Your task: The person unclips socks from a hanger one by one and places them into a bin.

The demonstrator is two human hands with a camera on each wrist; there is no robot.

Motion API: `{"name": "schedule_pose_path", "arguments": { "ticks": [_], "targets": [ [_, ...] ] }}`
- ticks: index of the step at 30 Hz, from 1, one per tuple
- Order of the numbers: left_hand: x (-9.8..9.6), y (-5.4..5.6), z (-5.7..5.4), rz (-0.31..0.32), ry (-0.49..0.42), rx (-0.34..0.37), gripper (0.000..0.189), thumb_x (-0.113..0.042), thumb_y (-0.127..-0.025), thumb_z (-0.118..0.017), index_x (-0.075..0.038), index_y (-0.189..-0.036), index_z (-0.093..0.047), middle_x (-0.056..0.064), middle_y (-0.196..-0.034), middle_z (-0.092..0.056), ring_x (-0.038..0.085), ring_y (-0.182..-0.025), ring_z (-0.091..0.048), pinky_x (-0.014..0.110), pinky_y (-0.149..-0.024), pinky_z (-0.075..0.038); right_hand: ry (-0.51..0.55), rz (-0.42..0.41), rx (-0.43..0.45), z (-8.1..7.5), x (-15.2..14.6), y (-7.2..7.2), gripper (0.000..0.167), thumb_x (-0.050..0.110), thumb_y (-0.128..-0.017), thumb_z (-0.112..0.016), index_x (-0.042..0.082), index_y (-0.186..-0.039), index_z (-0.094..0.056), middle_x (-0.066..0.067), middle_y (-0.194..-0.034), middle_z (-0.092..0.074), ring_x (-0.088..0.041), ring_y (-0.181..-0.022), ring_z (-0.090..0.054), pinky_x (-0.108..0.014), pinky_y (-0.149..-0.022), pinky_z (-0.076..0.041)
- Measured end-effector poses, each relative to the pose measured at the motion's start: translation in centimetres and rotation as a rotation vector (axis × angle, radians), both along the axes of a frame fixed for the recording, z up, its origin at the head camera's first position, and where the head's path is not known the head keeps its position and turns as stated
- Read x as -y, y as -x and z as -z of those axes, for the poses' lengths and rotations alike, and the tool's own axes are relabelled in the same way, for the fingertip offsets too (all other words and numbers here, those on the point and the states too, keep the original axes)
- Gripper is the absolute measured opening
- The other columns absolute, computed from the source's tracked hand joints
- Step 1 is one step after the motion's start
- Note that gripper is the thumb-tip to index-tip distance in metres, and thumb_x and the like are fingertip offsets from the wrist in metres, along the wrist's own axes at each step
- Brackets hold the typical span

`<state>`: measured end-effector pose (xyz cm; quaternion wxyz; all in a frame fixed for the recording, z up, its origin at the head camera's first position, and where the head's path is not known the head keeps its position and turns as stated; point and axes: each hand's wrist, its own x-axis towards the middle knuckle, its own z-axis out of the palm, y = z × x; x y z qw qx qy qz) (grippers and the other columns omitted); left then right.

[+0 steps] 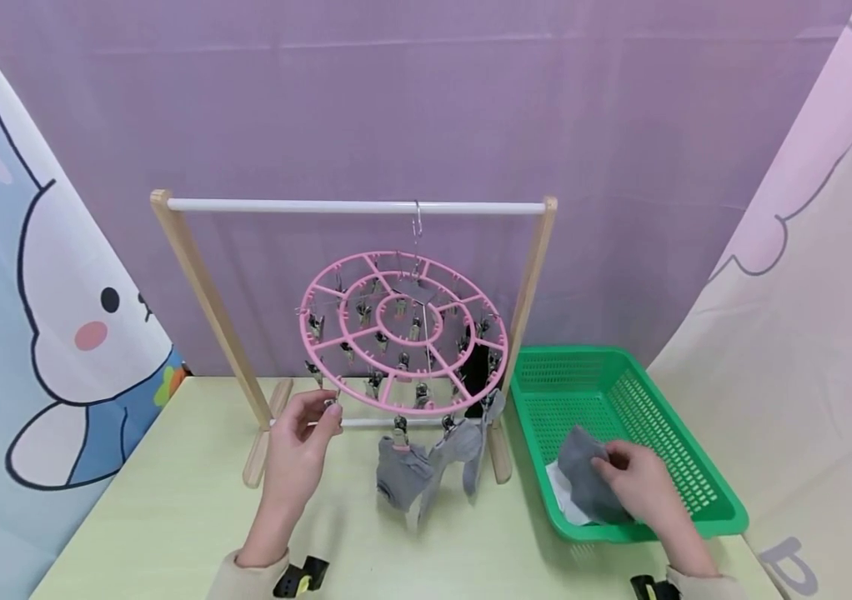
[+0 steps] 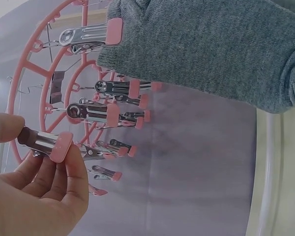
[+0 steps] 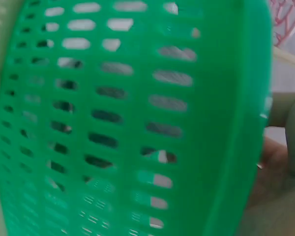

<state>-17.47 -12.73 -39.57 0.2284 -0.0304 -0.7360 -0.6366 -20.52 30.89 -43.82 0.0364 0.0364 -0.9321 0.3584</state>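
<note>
My left hand pinches a metal clip with pink tips between thumb and fingers, at the near left edge of a round pink clip hanger. Grey socks hang from clips along the hanger's front; one sock looms large in the left wrist view. Over at the right, my right hand grips a grey sock inside the green basket. In the right wrist view the basket's slotted wall hides most of that hand and the sock.
A white rod on a wooden stand carries the hanger by its hook. Several unused clips dangle under the rings. Something black hangs at the hanger's right side. White fabric lies in the basket under the sock.
</note>
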Motion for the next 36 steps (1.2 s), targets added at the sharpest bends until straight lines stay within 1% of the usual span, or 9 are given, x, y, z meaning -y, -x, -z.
{"name": "schedule_pose_path", "arguments": {
  "ticks": [2, 5, 8, 10, 13, 18, 24, 30, 36],
  "targets": [
    [0.0, 0.0, 0.0, -0.001, 0.006, -0.004, 0.023, -0.004, -0.100, -0.063, 0.005, -0.121, -0.063, 0.020, -0.102, -0.064, 0.009, -0.084, -0.064, 0.021, -0.078, -0.057, -0.011, -0.031, 0.031, 0.4, 0.4, 0.0, 0.007, 0.011, -0.096, -0.070, 0.004, -0.097, -0.071, -0.002, -0.085, -0.067, -0.016, -0.073, -0.057, -0.032, -0.060, -0.047],
    [0.0, 0.0, 0.0, 0.002, 0.012, -0.006, 0.023, -0.004, -0.100, -0.063, 0.005, -0.121, -0.062, 0.023, -0.103, -0.063, 0.012, -0.084, -0.065, 0.021, -0.078, -0.057, -0.014, -0.050, 0.068, 0.6, 0.9, -0.1, 0.010, 0.011, -0.095, -0.071, 0.003, -0.101, -0.072, -0.004, -0.092, -0.070, -0.018, -0.081, -0.062, -0.035, -0.066, -0.051],
    [0.0, -0.1, 0.0, 0.006, 0.014, -0.002, 0.023, -0.005, -0.100, -0.063, 0.005, -0.122, -0.062, 0.023, -0.104, -0.063, 0.014, -0.085, -0.065, 0.021, -0.078, -0.057, -0.008, -0.045, 0.086, 0.5, 1.3, -0.2, 0.015, 0.012, -0.095, -0.071, 0.001, -0.105, -0.072, -0.007, -0.097, -0.072, -0.021, -0.088, -0.066, -0.037, -0.071, -0.055],
    [0.0, -0.1, -0.1, 0.007, 0.013, 0.003, 0.023, -0.005, -0.100, -0.063, 0.005, -0.122, -0.062, 0.023, -0.104, -0.063, 0.014, -0.085, -0.065, 0.021, -0.079, -0.057, -0.005, -0.041, 0.076, 0.3, 1.4, -0.2, 0.017, 0.012, -0.095, -0.070, 0.000, -0.107, -0.072, -0.008, -0.099, -0.072, -0.024, -0.091, -0.067, -0.039, -0.073, -0.056],
    [0.0, -0.2, -0.1, 0.009, 0.014, 0.007, 0.023, -0.005, -0.100, -0.063, 0.004, -0.122, -0.062, 0.021, -0.103, -0.064, 0.012, -0.085, -0.065, 0.021, -0.079, -0.056, -0.001, -0.036, 0.037, -0.3, 1.6, -0.3, 0.017, 0.012, -0.096, -0.069, 0.001, -0.108, -0.073, -0.007, -0.099, -0.073, -0.025, -0.092, -0.067, -0.040, -0.075, -0.057],
    [0.0, -0.2, -0.1, 0.010, 0.014, -0.001, 0.024, -0.005, -0.100, -0.063, 0.005, -0.122, -0.062, 0.024, -0.104, -0.063, 0.012, -0.085, -0.065, 0.021, -0.078, -0.057, -0.016, -0.023, -0.069, -1.6, 2.4, -0.5, 0.015, 0.012, -0.097, -0.069, 0.004, -0.108, -0.074, -0.004, -0.097, -0.073, -0.024, -0.090, -0.068, -0.043, -0.075, -0.057],
    [-0.1, -0.3, -0.2, 0.003, 0.019, -0.009, 0.023, -0.005, -0.100, -0.063, 0.004, -0.121, -0.063, 0.017, -0.100, -0.064, 0.012, -0.083, -0.065, 0.021, -0.078, -0.056, -0.001, -0.045, -0.157, -3.7, 4.2, -1.0, 0.012, 0.010, -0.096, -0.069, 0.007, -0.106, -0.075, -0.001, -0.095, -0.073, -0.022, -0.089, -0.068, -0.038, -0.074, -0.056],
    [0.0, -0.4, -0.2, 0.007, 0.024, -0.001, 0.024, -0.006, -0.101, -0.063, 0.005, -0.121, -0.063, 0.022, -0.102, -0.064, 0.011, -0.084, -0.064, 0.020, -0.078, -0.056, 0.093, -0.077, -0.184, -4.9, 6.4, -1.4, 0.013, 0.012, -0.098, -0.069, 0.010, -0.109, -0.075, 0.000, -0.098, -0.074, -0.017, -0.090, -0.067, -0.031, -0.079, -0.056],
    [0.0, -0.3, -0.1, 0.012, 0.025, -0.002, 0.024, -0.007, -0.100, -0.064, 0.005, -0.121, -0.063, 0.017, -0.101, -0.065, 0.016, -0.085, -0.066, 0.021, -0.079, -0.057, 0.231, -0.119, -0.179, -4.9, 9.4, -1.5, 0.012, 0.010, -0.096, -0.070, 0.008, -0.108, -0.075, -0.002, -0.096, -0.073, -0.015, -0.087, -0.066, -0.027, -0.075, -0.056]
  ]
}}
